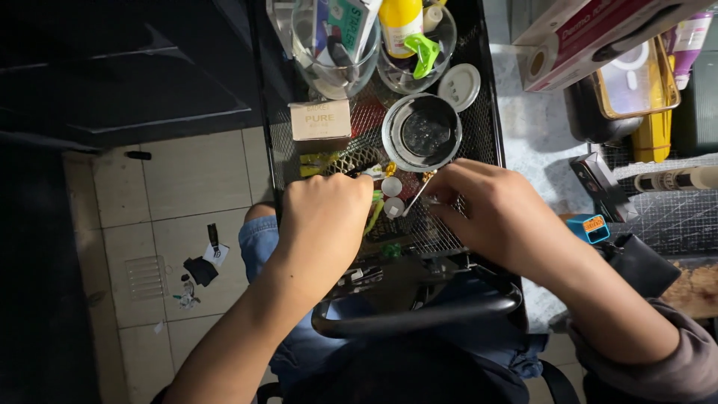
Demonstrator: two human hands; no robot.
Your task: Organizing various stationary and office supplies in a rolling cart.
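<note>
- The left hand [325,221] is clenched over the black mesh tray [479,142]; what it grips stays hidden.
- The right hand [497,217] pinches a thin metal tool [416,199].
- Two small white caps [392,196] lie between the hands.
- A round glass jar [421,132] stands just beyond the hands.

Both hands, left hand [325,217] and right hand [497,213], apparently pinch small parts [392,197] over a mesh tray [479,135].

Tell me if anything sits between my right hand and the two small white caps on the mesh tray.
Nothing visible does. The right hand rests beside the two white caps on the mesh tray, with a thin metal tool at its fingertips reaching toward them. The left hand flanks the other side.
</note>
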